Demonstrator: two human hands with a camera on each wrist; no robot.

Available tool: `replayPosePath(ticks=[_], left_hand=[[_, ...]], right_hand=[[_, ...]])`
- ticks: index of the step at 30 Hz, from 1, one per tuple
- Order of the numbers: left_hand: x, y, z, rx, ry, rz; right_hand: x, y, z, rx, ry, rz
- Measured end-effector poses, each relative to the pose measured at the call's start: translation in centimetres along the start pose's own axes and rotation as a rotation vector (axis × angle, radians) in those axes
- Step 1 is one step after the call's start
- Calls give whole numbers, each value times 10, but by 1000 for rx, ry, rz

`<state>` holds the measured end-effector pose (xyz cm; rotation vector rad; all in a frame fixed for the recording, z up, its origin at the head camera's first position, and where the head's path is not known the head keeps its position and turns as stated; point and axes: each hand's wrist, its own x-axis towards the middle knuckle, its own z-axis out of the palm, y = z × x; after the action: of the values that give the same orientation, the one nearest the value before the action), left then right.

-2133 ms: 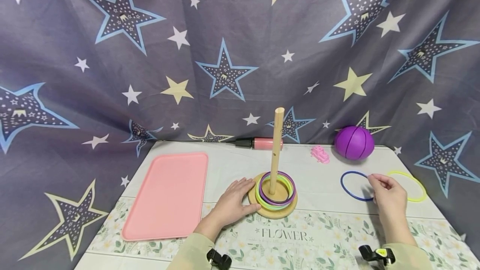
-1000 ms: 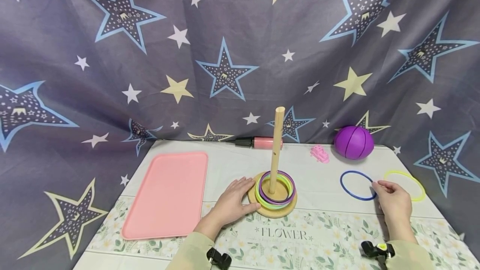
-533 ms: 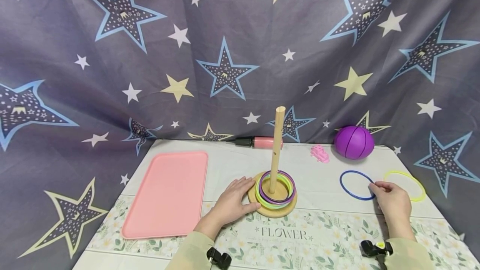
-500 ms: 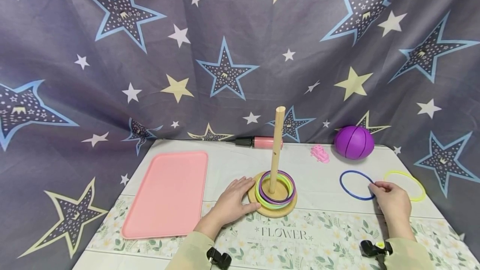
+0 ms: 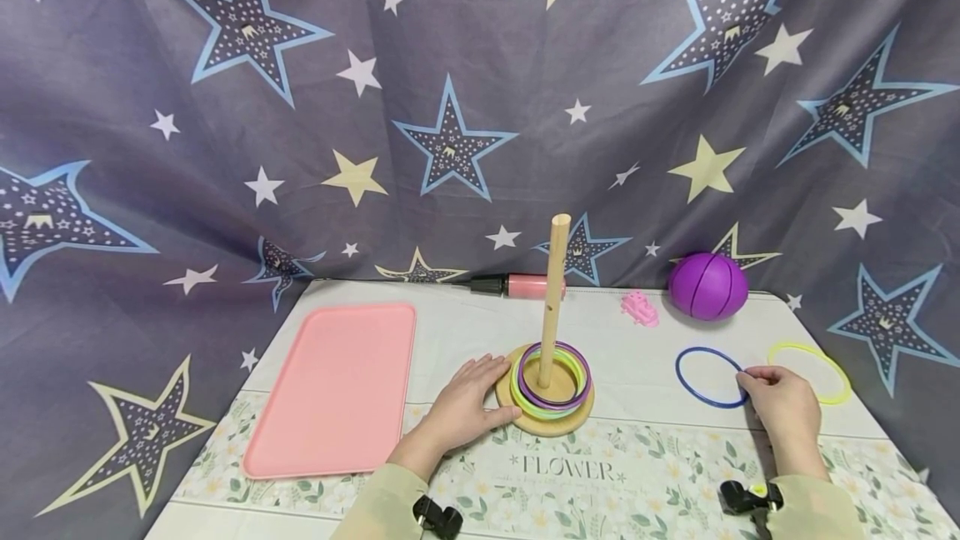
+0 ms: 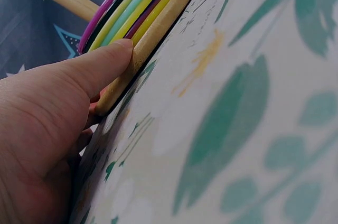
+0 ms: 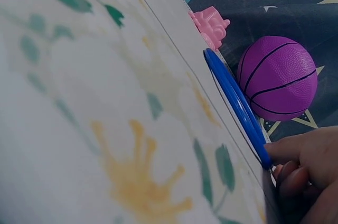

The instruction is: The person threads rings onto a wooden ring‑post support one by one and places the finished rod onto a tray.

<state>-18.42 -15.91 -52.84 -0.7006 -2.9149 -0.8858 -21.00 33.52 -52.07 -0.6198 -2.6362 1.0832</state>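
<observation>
My left hand [image 5: 467,407] rests against the left side of a round wooden base [image 5: 546,427], fingers fairly straight along its edge. In the left wrist view the thumb [image 6: 108,63] touches the rim beside the lowest rings. From the base rises an upright wooden peg [image 5: 554,290], circled at its foot by a stack of several colored rings [image 5: 551,413], a purple one on top. Over on the right, my right hand [image 5: 783,407] pinches the right edge of a blue ring [image 5: 705,401]. A yellow ring [image 5: 846,382] lies just beyond that hand, partly hidden by it.
A pink tray [image 5: 337,390] lies at the left. Along the back are a pink and black pump-like cylinder [image 5: 525,286], a small pink toy [image 5: 640,308] and a purple ball [image 5: 708,286]. A starry curtain [image 5: 450,48] hangs behind the table.
The blue ring has shifted slightly left and nearer in my right hand's pinch. That hand moved a little right earlier, then slightly back left. The left hand has stayed in place.
</observation>
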Motion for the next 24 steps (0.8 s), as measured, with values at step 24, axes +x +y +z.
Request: replayPosePath(ticks=[24], left_hand=[[0,-2,1,-8,7,8]], right_hand=[[-3,3,1,11,6,11]])
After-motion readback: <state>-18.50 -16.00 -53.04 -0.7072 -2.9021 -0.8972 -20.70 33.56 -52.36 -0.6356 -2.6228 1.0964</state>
